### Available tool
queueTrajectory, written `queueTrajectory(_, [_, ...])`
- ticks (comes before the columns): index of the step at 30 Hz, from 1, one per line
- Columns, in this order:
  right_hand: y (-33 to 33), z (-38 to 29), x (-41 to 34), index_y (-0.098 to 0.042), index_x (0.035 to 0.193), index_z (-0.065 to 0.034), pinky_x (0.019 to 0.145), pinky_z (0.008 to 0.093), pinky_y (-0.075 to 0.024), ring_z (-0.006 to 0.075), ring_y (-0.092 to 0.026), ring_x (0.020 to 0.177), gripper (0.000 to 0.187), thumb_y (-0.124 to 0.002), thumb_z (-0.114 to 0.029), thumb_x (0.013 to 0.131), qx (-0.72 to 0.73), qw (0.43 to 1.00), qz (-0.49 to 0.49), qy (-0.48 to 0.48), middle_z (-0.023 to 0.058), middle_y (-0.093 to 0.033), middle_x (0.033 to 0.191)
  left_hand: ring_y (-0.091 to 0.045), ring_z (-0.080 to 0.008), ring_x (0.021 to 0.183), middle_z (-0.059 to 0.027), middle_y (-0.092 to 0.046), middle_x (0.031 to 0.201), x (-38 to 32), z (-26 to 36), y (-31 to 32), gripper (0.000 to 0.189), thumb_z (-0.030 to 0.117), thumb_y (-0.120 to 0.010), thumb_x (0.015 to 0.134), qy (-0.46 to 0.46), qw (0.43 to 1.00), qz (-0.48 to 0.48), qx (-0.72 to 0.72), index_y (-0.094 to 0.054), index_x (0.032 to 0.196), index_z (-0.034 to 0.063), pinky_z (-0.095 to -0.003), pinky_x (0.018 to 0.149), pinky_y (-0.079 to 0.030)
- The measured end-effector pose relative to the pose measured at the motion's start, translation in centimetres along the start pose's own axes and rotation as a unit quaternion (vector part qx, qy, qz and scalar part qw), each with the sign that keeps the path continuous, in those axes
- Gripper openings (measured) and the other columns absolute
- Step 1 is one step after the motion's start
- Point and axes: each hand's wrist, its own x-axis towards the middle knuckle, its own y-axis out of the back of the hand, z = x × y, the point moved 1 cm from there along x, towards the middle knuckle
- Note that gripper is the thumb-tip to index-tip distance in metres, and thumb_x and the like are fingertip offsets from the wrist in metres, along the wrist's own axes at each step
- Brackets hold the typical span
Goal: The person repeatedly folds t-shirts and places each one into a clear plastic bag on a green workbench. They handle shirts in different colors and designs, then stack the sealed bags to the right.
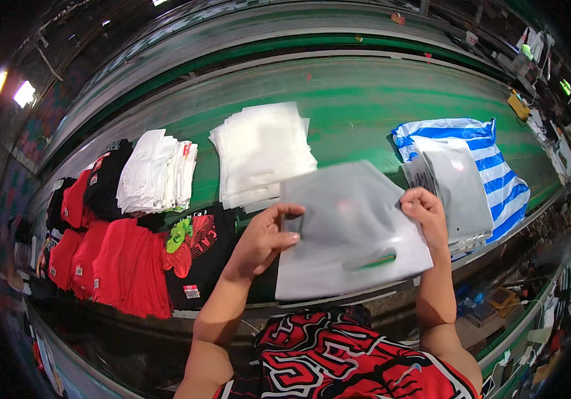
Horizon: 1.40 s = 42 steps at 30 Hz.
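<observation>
A frosted plastic bag with a die-cut handle slot hangs tilted in front of me, above the near edge of the table. Something greyish shows through it, too blurred to name. My right hand pinches its right edge between thumb and fingers. At the left edge, the thumb and forefinger of my left hand grip the plastic. Just beyond the bag lies a stack of white frosted bags. A black printed T-shirt lies folded to the left of my left hand.
Folded red shirts, white shirts and black shirts stand in piles on the left of the green table. On the right, a pile of filled grey bags rests on a blue-and-white striped plastic sack.
</observation>
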Motion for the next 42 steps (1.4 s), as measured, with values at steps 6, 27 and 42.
queueTrajectory(6, [2.5, 6.9, -2.9, -0.074, 0.114, -0.0048, 0.070, 0.0296, -0.0526, 0.0122, -0.067, 0.078, 0.022, -0.073, -0.009, 0.092, -0.260, 0.938, -0.152, -0.169, 0.0029, -0.072, 0.089, -0.066, -0.0191, 0.093, -0.0113, -0.069, 0.102, -2.6, -7.1, 4.2, 0.044, 0.017, -0.072, 0.094, 0.112, 0.932, 0.011, 0.345, -0.062, 0.135, 0.0048, -0.0333, 0.081, -0.054])
queueTrajectory(27, [0.4, 24.6, -1.8, -0.066, 0.123, -0.0089, 0.080, 0.0445, -0.0538, 0.0332, -0.066, 0.086, 0.042, -0.075, -0.003, 0.083, -0.499, 0.865, 0.058, 0.022, 0.0161, -0.064, 0.103, -0.065, -0.0185, 0.079, -0.0091, -0.066, 0.094, 1.6, -26.4, 9.3, 0.069, 0.005, -0.085, 0.077, 0.045, 0.935, 0.234, 0.264, -0.053, 0.138, 0.0031, -0.0355, 0.075, -0.054])
queueTrajectory(42, [-5.1, 23.6, -6.4, -0.067, 0.109, -0.0003, 0.089, 0.0466, -0.0518, 0.0418, -0.062, 0.101, 0.029, -0.073, -0.002, 0.081, -0.493, 0.851, -0.019, 0.182, 0.0207, -0.062, 0.107, -0.070, -0.0255, 0.082, -0.0128, -0.070, 0.085, -3.8, -25.9, 7.5, 0.071, 0.013, -0.089, 0.073, 0.179, 0.886, 0.200, 0.378, -0.052, 0.132, -0.0033, -0.0393, 0.075, -0.056])
